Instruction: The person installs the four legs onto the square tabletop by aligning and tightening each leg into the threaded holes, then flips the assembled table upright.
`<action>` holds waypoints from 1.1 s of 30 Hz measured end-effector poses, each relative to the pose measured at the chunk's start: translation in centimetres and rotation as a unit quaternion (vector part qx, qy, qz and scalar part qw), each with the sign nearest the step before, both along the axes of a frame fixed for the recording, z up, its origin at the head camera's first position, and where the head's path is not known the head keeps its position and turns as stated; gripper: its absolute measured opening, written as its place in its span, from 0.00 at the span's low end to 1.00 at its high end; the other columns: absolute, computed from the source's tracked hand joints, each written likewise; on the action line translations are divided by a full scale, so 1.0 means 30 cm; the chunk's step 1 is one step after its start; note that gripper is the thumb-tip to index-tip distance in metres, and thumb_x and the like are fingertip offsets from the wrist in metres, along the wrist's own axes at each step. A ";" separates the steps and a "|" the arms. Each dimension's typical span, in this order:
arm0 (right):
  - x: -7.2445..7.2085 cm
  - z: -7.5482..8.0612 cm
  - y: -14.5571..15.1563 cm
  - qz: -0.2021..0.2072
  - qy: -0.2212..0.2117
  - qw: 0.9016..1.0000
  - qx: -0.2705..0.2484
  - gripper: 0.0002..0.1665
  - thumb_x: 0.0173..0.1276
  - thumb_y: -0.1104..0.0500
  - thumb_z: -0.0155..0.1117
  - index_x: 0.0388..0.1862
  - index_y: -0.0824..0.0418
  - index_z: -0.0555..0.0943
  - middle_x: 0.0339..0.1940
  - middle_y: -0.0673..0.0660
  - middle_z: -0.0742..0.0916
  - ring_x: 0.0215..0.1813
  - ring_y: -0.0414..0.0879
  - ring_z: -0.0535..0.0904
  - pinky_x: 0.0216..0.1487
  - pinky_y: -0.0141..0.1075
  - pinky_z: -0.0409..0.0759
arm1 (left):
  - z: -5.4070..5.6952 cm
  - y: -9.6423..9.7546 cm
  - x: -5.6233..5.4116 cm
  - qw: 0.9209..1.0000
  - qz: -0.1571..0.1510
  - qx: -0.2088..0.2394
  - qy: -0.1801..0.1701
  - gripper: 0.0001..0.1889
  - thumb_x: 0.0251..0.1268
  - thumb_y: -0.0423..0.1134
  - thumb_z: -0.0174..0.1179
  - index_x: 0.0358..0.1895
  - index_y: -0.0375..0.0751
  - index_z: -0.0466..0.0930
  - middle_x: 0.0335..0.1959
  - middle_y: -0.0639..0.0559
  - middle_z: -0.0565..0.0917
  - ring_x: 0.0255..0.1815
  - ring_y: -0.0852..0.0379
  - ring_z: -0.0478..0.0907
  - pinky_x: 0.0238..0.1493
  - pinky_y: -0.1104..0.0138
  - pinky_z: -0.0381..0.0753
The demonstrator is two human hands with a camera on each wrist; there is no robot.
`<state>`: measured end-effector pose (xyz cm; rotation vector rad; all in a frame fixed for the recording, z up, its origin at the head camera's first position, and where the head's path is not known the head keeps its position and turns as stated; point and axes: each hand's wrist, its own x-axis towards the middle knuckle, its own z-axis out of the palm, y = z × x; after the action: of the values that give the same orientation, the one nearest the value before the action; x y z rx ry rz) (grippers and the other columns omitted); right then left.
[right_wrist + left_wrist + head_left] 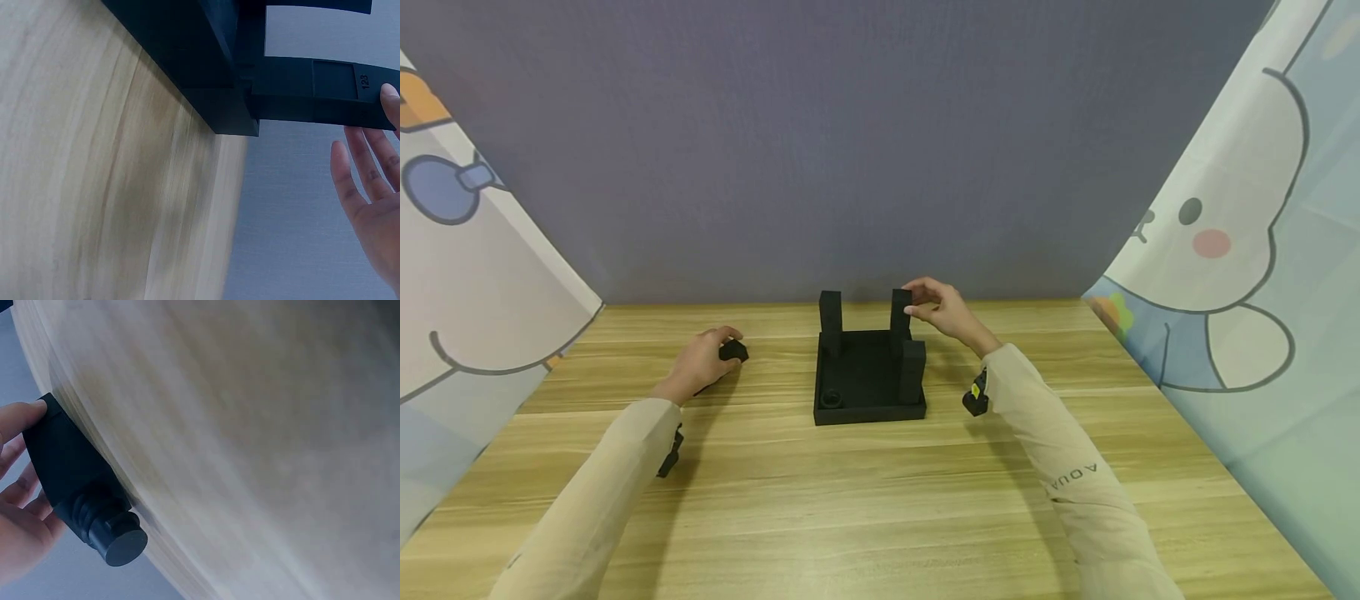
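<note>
A black square base (868, 415) with a low rim lies on the table, three black posts upright at its corners. Its near-left corner shows a round socket (831, 399). My right hand (946, 312) pinches the top of the far-right post (900, 323) between thumb and fingers; in the right wrist view, this post (337, 87) bears a recessed panel and a "123" mark. Left of the base, my left hand (698, 365) holds a loose black post (75, 456), thumb on its flat end. A thick threaded stub (115, 534) sticks out of its other end.
The other uprights are the far-left post (831, 321) and the near-right post (912, 371). A grey panel (850, 167) rises behind the wooden table (820, 500). Cartoon-printed curtains (1232, 208) hang at both sides.
</note>
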<state>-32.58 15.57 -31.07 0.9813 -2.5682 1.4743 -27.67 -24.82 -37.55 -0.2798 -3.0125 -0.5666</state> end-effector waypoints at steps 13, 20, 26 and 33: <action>0.005 0.005 0.000 -0.005 0.001 1.000 0.001 0.21 0.63 0.67 0.59 0.54 0.71 0.72 0.49 0.71 0.78 0.50 0.64 0.75 0.50 0.56 0.73 | 0.010 0.004 0.006 1.000 -0.014 -0.007 0.009 0.22 0.55 0.33 0.62 0.55 0.34 0.71 0.52 0.28 0.73 0.50 0.32 0.72 0.45 0.44 0.73; 0.005 0.009 0.000 -0.006 -0.001 1.000 0.004 0.21 0.63 0.68 0.59 0.55 0.71 0.72 0.49 0.71 0.78 0.50 0.63 0.75 0.50 0.55 0.73 | 0.043 0.017 0.021 1.000 -0.016 -0.007 0.008 0.22 0.55 0.33 0.62 0.54 0.35 0.72 0.51 0.29 0.73 0.50 0.33 0.73 0.45 0.44 0.74; 0.002 0.005 0.001 -0.006 -0.001 1.000 0.006 0.21 0.63 0.66 0.60 0.55 0.70 0.72 0.50 0.70 0.78 0.51 0.64 0.75 0.50 0.55 0.73 | 0.061 0.014 0.027 1.000 -0.026 -0.007 0.011 0.22 0.55 0.34 0.63 0.54 0.35 0.73 0.52 0.30 0.73 0.50 0.34 0.73 0.44 0.46 0.75; 0.001 0.005 0.000 -0.005 -0.003 1.000 0.006 0.21 0.63 0.67 0.60 0.55 0.70 0.72 0.50 0.70 0.78 0.52 0.65 0.74 0.50 0.56 0.73 | 0.076 0.004 0.033 0.998 -0.039 0.002 0.039 0.21 0.53 0.34 0.64 0.52 0.33 0.74 0.49 0.32 0.75 0.48 0.35 0.74 0.45 0.46 0.74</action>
<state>-32.56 15.57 -30.91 0.9645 -2.5854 1.4636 -26.69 -24.69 -35.27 -0.4116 -2.9360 -0.5547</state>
